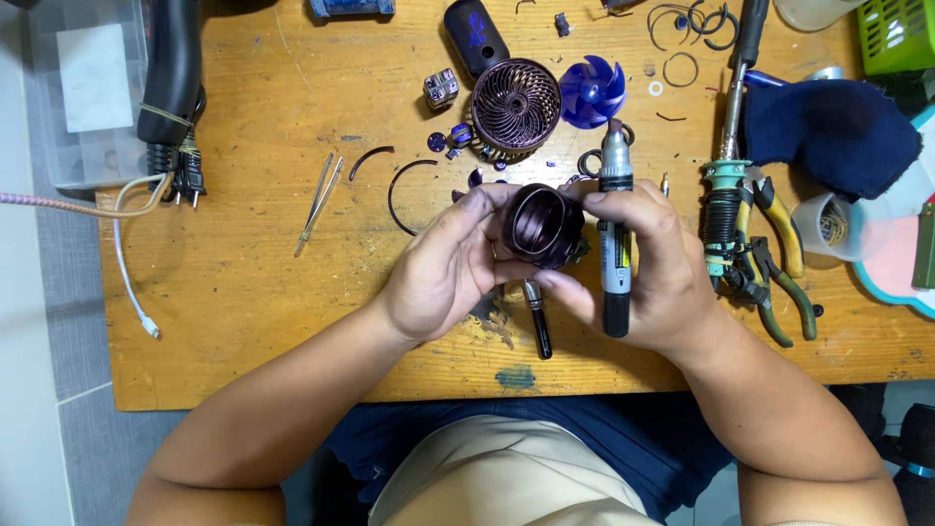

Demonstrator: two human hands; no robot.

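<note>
Both hands meet over the middle of a wooden workbench (243, 292). My left hand (443, 268) and my right hand (653, 273) together hold a dark purple ring-shaped fan housing (542, 226), fingertips on its rim. My right hand also grips a black marker-like pen (615, 244), upright between the fingers. Just beyond the hands lie a round dark fan grille (515, 104) on a black handle and a blue fan blade (591, 91). Under the hands a small black screwdriver (537, 326) lies on the wood.
Tweezers (319, 202) and thin curved black rings (401, 190) lie left of centre. A soldering iron (729, 185), pliers (779, 253), a dark blue cloth (833, 131) and a clear cup (828, 226) crowd the right side. Black cable bundle (173, 88) and white cord at left.
</note>
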